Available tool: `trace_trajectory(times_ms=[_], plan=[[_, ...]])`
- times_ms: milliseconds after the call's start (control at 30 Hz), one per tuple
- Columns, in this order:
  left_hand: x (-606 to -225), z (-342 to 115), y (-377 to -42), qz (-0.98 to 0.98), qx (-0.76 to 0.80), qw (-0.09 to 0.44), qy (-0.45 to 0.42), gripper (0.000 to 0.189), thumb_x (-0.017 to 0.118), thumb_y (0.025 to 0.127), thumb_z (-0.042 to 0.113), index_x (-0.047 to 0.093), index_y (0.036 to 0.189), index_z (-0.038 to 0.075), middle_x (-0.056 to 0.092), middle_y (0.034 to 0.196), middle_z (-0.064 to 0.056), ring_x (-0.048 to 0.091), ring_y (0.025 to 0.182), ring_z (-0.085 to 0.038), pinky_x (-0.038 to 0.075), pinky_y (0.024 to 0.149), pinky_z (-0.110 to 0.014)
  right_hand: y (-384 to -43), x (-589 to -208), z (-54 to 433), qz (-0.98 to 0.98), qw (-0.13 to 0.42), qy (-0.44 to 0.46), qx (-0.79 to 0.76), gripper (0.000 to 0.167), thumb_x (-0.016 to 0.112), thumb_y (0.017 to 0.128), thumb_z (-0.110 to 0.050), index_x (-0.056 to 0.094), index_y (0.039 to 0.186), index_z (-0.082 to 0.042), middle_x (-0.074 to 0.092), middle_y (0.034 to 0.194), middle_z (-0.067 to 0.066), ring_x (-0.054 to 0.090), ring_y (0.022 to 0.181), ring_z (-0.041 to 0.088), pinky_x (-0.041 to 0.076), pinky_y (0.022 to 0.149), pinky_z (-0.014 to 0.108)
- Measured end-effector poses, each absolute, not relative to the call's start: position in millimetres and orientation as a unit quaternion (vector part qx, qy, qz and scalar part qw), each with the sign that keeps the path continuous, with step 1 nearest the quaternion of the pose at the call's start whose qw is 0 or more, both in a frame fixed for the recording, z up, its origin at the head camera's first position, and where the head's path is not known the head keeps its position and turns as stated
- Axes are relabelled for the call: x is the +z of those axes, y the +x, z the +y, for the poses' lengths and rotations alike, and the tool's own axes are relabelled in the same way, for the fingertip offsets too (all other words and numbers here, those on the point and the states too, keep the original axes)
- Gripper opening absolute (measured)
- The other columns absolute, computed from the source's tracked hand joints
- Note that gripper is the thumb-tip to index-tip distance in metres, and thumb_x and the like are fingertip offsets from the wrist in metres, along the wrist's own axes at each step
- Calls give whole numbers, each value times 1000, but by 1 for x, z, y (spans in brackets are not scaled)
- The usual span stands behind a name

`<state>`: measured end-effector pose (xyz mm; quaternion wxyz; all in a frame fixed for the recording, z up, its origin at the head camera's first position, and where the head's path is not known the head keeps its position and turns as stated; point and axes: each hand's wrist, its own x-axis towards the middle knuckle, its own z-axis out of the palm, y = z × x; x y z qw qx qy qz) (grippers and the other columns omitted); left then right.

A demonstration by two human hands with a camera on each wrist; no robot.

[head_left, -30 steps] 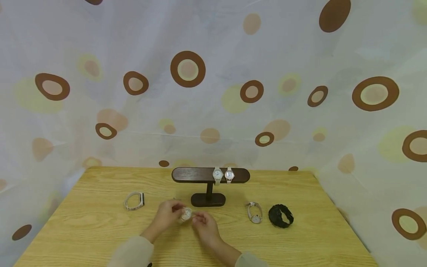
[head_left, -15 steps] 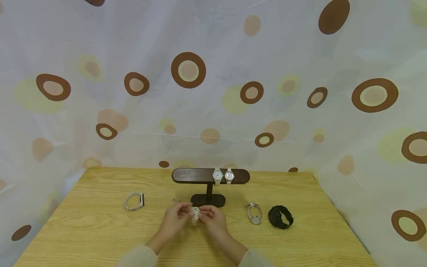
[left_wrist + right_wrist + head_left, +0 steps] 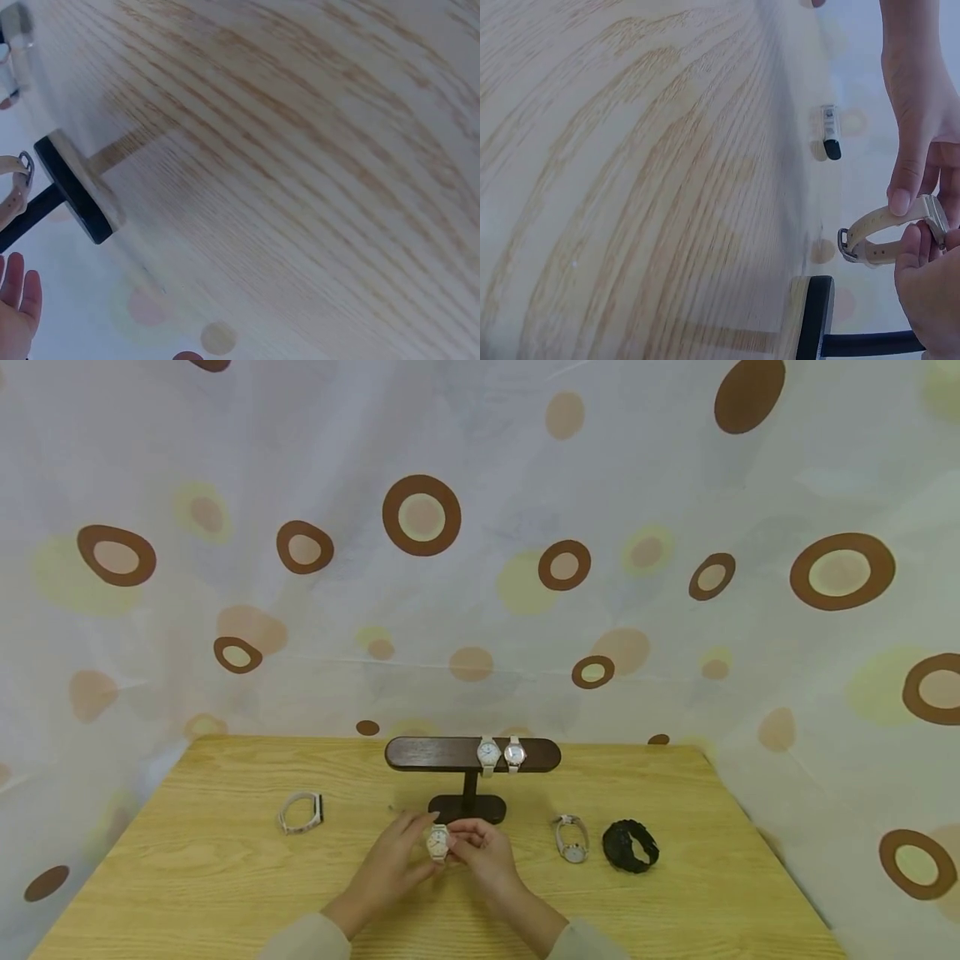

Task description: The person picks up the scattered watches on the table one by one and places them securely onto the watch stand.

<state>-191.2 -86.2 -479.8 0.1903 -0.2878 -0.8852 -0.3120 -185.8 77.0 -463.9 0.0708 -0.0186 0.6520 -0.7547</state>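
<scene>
- In the head view's lower middle, your two hands meet over the bench (image 3: 225, 877), with the watch (image 3: 438, 842) raised between them, its pale dial turned toward you.
- Your left hand (image 3: 390, 860), at lower centre-left, has thumb and fingers spread apart around the watch. In the right wrist view its thumb tip rests on the strap (image 3: 885, 217).
- Your right hand (image 3: 486, 853) comes in from the lower right. Its fingers are clamped on the watch, some tucked inside the strap loop, at the case side.
- The strap is fastened into a loop; its metal buckle (image 3: 843, 241) faces left in the right wrist view.
- Just above your hands is the dark stand (image 3: 420, 754), a rounded bar on a post and oval base. Two watches sit side by side on the bar's right half: the left mounted watch (image 3: 488, 754) and the right mounted watch (image 3: 514, 755).
- Left of the stand lies a pale band (image 3: 320, 808) with a dark face.
- Right of your hands are a loose watch (image 3: 574, 853) and, just beside it, a chunky black watch (image 3: 618, 846).
- A pale cloth (image 3: 345, 610) printed with brown, peach and yellow ovals fills the upper frame.
</scene>
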Motion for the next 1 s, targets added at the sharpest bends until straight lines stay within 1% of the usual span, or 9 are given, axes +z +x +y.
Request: trace_trajectory(times_ms=[267, 500, 633, 700, 767, 900, 1000], plan=[[-478, -86, -194, -877, -299, 214, -309, 54, 84, 63, 12, 61, 111, -1, 61, 104, -7, 60, 96, -21, 54, 85, -34, -184, -461, 75, 654, 75, -15, -753, 27, 59, 87, 2, 52, 108, 18, 62, 83, -4, 59, 72, 5, 55, 73, 21], [-478, -85, -196, -870, -278, 243, -326, 49, 86, 61, 13, 65, 102, -2, 63, 95, -6, 61, 87, -17, 55, 78, -33, -184, -464, 77, 654, 84, -15, -752, 25, 58, 88, 0, 53, 108, 15, 60, 81, -6, 60, 72, 5, 56, 75, 23], [-476, -86, -196, -875, -267, 243, -322, 47, 86, 61, 14, 66, 101, 0, 64, 96, -6, 61, 88, -18, 55, 78, -34, -184, -463, 78, 655, 90, -21, -750, 27, 58, 88, -2, 53, 109, 14, 62, 82, -5, 61, 74, 5, 56, 77, 25], [-475, -87, -196, -879, -259, 246, -317, 48, 86, 61, 16, 65, 101, 0, 64, 96, -6, 62, 89, -19, 55, 78, -34, -184, -463, 80, 664, 84, -29, -742, 27, 59, 89, -3, 53, 109, 14, 63, 86, -1, 61, 76, 6, 56, 77, 26], [-474, -89, -197, -880, -254, 253, -311, 47, 86, 61, 16, 65, 100, 0, 64, 96, -6, 62, 89, -20, 55, 79, -35, -185, -464, 83, 681, 71, -37, -727, 28, 59, 88, -3, 53, 110, 14, 65, 90, 6, 62, 78, 7, 56, 78, 26], [-474, -95, -198, -887, -250, 255, -292, 48, 86, 60, 19, 65, 99, 1, 65, 96, -6, 62, 90, -21, 54, 84, -37, -189, -472, 93, 724, 34, -46, -687, 28, 59, 88, -3, 54, 109, 15, 63, 101, 23, 60, 82, 4, 54, 75, 18], [-475, -100, -199, -899, -244, 240, -275, 48, 85, 61, 21, 65, 100, 3, 65, 97, -5, 62, 93, -23, 52, 89, -40, -192, -479, 103, 746, 15, -40, -664, 29, 59, 88, -3, 56, 110, 16, 61, 106, 28, 58, 82, 2, 52, 72, 14]])
